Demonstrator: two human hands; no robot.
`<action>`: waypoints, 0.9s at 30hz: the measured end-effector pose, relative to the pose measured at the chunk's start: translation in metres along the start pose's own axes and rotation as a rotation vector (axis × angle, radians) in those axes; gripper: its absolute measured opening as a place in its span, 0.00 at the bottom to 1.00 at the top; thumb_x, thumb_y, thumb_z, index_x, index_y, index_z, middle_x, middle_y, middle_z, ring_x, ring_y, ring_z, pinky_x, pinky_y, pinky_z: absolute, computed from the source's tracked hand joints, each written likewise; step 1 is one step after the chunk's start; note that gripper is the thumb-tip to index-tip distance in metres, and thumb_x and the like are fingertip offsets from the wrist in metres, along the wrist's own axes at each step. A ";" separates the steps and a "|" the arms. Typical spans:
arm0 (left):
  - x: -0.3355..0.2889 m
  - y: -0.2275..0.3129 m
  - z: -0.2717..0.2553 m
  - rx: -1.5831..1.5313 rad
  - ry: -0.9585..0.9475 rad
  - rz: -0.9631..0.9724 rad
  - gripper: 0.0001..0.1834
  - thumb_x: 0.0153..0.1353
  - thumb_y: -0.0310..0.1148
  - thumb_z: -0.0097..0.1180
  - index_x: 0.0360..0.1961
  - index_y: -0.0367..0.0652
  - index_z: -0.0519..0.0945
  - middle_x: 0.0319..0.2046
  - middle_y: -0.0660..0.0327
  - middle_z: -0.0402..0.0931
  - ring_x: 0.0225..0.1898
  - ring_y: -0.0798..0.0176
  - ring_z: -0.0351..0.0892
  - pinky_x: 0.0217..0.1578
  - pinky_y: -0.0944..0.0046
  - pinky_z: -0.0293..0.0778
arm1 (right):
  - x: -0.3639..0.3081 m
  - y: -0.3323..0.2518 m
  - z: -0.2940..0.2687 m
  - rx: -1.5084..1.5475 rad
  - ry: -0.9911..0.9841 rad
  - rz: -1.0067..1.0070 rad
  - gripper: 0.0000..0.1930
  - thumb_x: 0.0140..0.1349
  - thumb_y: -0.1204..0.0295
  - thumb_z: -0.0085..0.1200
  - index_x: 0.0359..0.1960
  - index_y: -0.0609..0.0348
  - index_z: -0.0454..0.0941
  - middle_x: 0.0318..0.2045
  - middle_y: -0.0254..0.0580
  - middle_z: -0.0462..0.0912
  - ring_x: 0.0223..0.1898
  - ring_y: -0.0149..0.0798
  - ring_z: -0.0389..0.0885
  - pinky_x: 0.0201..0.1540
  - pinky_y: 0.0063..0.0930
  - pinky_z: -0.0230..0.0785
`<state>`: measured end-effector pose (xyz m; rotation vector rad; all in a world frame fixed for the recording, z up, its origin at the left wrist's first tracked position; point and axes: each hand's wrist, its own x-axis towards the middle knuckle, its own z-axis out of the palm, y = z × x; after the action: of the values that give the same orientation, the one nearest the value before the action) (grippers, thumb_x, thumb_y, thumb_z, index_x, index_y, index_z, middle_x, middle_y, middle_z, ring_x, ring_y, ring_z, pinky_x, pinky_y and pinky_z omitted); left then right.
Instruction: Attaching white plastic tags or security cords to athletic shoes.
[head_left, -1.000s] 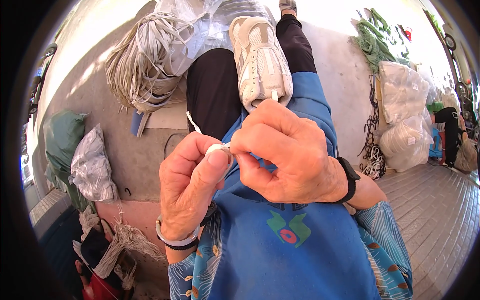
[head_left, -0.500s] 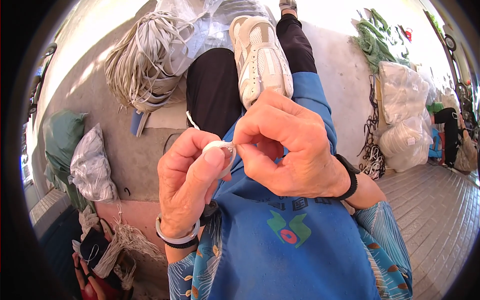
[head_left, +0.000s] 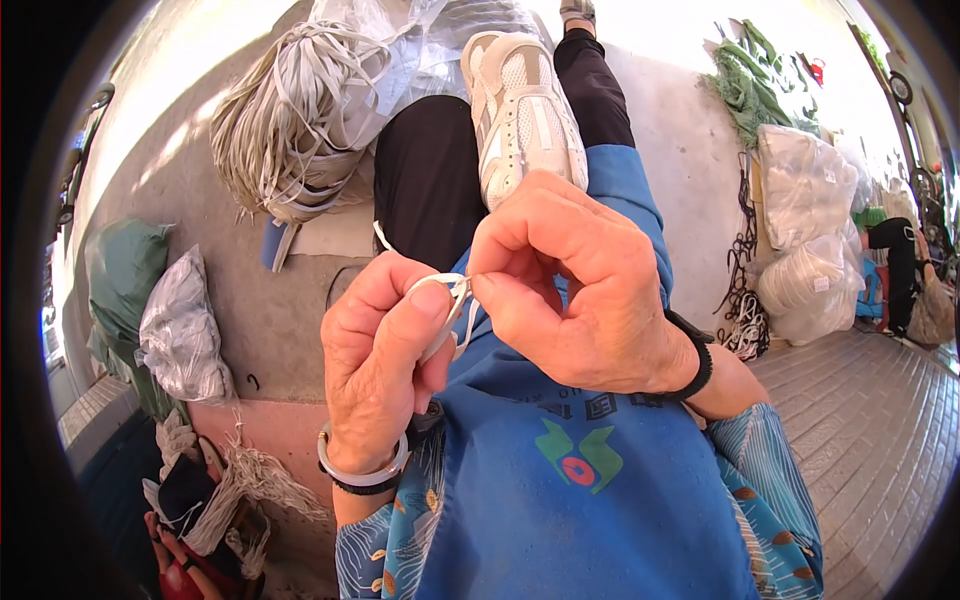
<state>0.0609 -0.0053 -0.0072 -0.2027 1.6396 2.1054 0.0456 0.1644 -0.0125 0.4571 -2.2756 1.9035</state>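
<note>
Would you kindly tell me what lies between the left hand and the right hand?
In the head view, a looped whitish lace spans the gap between the left hand and right hand.

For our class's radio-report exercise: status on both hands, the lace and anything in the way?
Left hand pinching pale lace, looped. Right hand pinching it too, close by. Sneaker beyond, heel hidden behind right hand. Nothing seen blocking them.

A narrow off-white lace (head_left: 457, 281) bends into a small loop between left hand (head_left: 378, 345) and right hand (head_left: 590, 295).
</note>
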 end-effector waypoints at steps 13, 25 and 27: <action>-0.006 -0.003 0.010 0.159 0.089 0.229 0.14 0.54 0.21 0.60 0.41 0.34 0.71 0.30 0.64 0.72 0.28 0.79 0.69 0.26 0.80 0.63 | -0.001 -0.001 -0.001 -0.031 -0.037 0.017 0.06 0.45 0.85 0.53 0.24 0.61 0.74 0.22 0.32 0.70 0.16 0.20 0.64 0.17 0.16 0.55; -0.003 -0.005 0.009 0.184 0.127 0.214 0.05 0.56 0.21 0.57 0.33 0.35 0.74 0.27 0.70 0.71 0.22 0.84 0.61 0.21 0.82 0.57 | -0.006 0.002 0.005 -0.185 0.004 -0.153 0.08 0.43 0.86 0.54 0.24 0.60 0.74 0.22 0.34 0.70 0.15 0.22 0.64 0.15 0.16 0.54; -0.002 -0.009 0.008 0.302 0.152 0.301 0.05 0.55 0.21 0.57 0.32 0.36 0.74 0.26 0.71 0.71 0.21 0.83 0.60 0.20 0.81 0.55 | -0.005 0.001 0.005 -0.180 -0.005 -0.143 0.08 0.43 0.86 0.54 0.24 0.60 0.74 0.22 0.35 0.70 0.15 0.22 0.64 0.16 0.16 0.55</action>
<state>0.0684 0.0033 -0.0119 -0.0177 2.1701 2.0547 0.0505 0.1604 -0.0157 0.5831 -2.3209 1.6166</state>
